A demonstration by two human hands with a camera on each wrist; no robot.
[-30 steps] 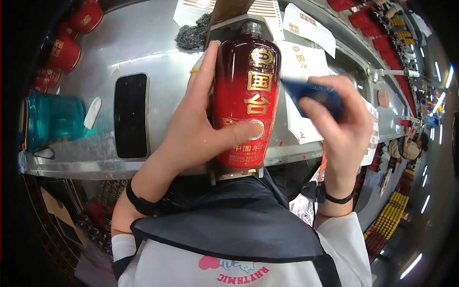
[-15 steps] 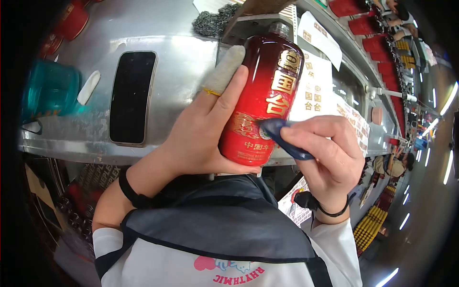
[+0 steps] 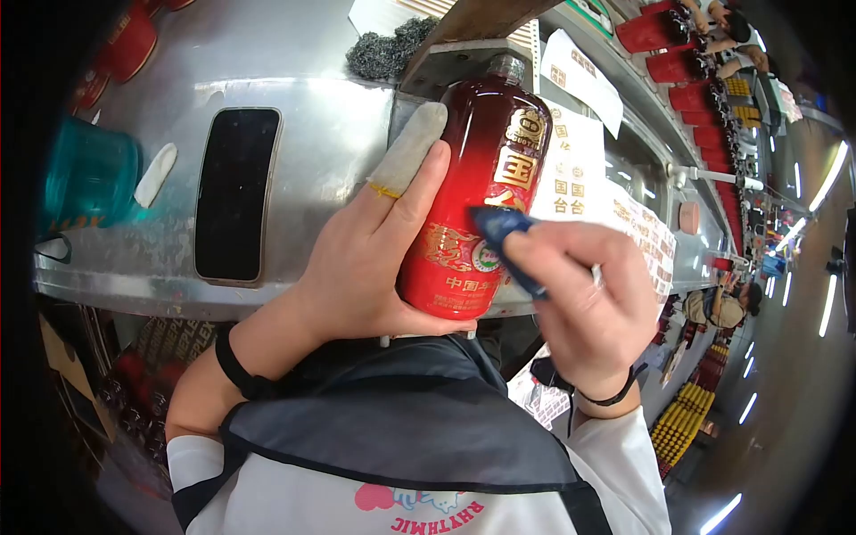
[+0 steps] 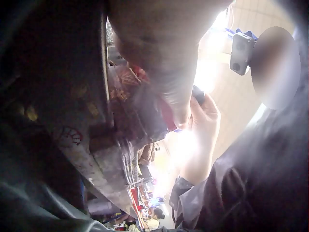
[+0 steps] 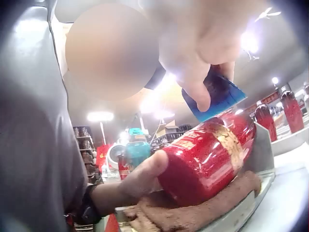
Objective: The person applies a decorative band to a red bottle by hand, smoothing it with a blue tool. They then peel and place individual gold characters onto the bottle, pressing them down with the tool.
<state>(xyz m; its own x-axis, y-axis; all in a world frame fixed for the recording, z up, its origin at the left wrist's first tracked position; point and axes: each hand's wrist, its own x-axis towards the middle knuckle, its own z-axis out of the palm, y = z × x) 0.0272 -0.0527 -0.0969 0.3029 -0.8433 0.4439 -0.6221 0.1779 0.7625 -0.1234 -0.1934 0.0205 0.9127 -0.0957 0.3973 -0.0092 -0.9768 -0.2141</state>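
A glossy red bottle [image 3: 468, 178] with a dark shoulder, clear threaded neck and gold lettering lies tilted on its back, neck away from the body. My left hand [image 3: 361, 245] holds it from the left: fingers lie along its side and the thumb curves around the base. A whitish cover [image 3: 412, 143] with a yellow band sits on one left finger. My right hand [image 3: 597, 299] pinches a flexible dark blue scraper [image 3: 493, 226], its edge against the front of the bottle beside a round emblem [image 3: 486, 259]. The right wrist view shows the scraper [image 5: 222, 99] flat over the bottle [image 5: 200, 166].
A grey holder [image 5: 265, 166] with brown padding supports the bottle. Printed gold-letter sheets [image 3: 571, 169] lie to the right. On the metal table [image 3: 294, 45] at left are a phone [image 3: 236, 192], a white finger cover [image 3: 157, 174], a teal jug [image 3: 98, 174] and dark steel wool [image 3: 388, 53].
The bottle has rolled so its lettering faces further right. My left thumb left the front for the base. My right hand brought the scraper onto the bottle, then moved it slightly up and left.
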